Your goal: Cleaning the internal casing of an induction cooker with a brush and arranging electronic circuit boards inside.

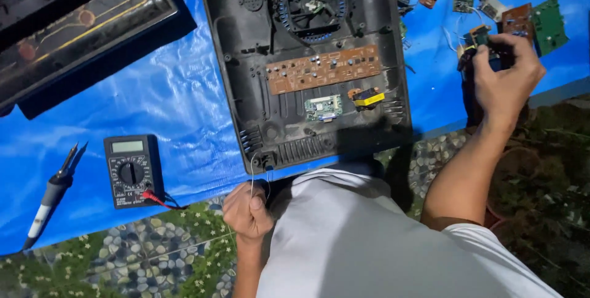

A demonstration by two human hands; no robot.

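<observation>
An opened black appliance shell (246, 58) lies in front of me on a blue tarp, with a fan (312, 0), a long brown circuit board (322, 67), a small green board (323, 107) and a yellow-topped part (367, 97) inside. My left hand (247, 211) is closed near the shell's front edge, pinching a thin wire (252, 172) that runs up to the shell. My right hand (505, 78) is at the far right, fingers curled around a dark object (473, 98) next to several loose boards.
A black multimeter (131, 171) with a red lead lies left on the blue tarp (178, 98). A soldering iron (54, 190) rests further left. A dark glass top panel (80, 24) sits upper left. Loose circuit boards (547, 24) and wires scatter upper right. A pebble-patterned mat (135, 258) borders the front.
</observation>
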